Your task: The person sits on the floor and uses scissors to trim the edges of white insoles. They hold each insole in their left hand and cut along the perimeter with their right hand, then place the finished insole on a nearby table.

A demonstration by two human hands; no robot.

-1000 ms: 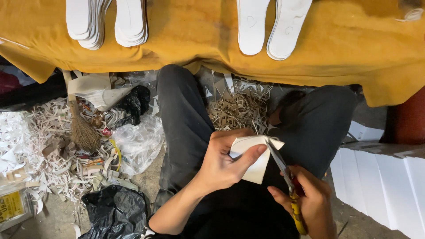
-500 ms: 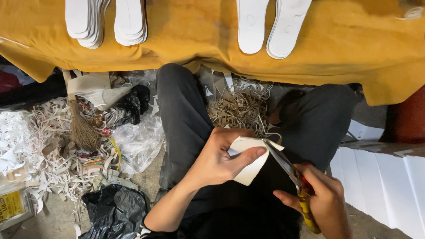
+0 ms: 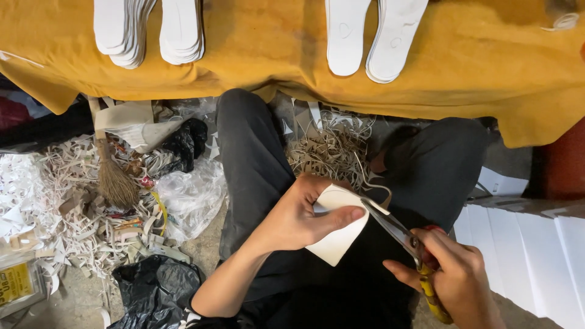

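My left hand [image 3: 300,214] grips a white sheet piece [image 3: 336,230] over my lap, thumb across its face. My right hand [image 3: 458,280] holds scissors [image 3: 405,239] with red and yellow handles; the blades meet the upper right edge of the white piece. A thin curled offcut strip [image 3: 370,183] hangs from the cut edge. I sit with dark-trousered knees [image 3: 247,140] apart below a table draped in a mustard cloth [image 3: 268,42].
White insole shapes lie on the cloth: stacks [image 3: 149,27] at left, a pair [image 3: 372,33] at right. Paper trimmings [image 3: 55,201], a small broom [image 3: 113,176], clear plastic [image 3: 192,195] and a black bag [image 3: 155,289] litter the floor left. White sheets [image 3: 530,250] are stacked at right.
The right hand and scissors have shifted right and lower. The white piece has turned in the left hand, and the trimmed strip has grown longer.
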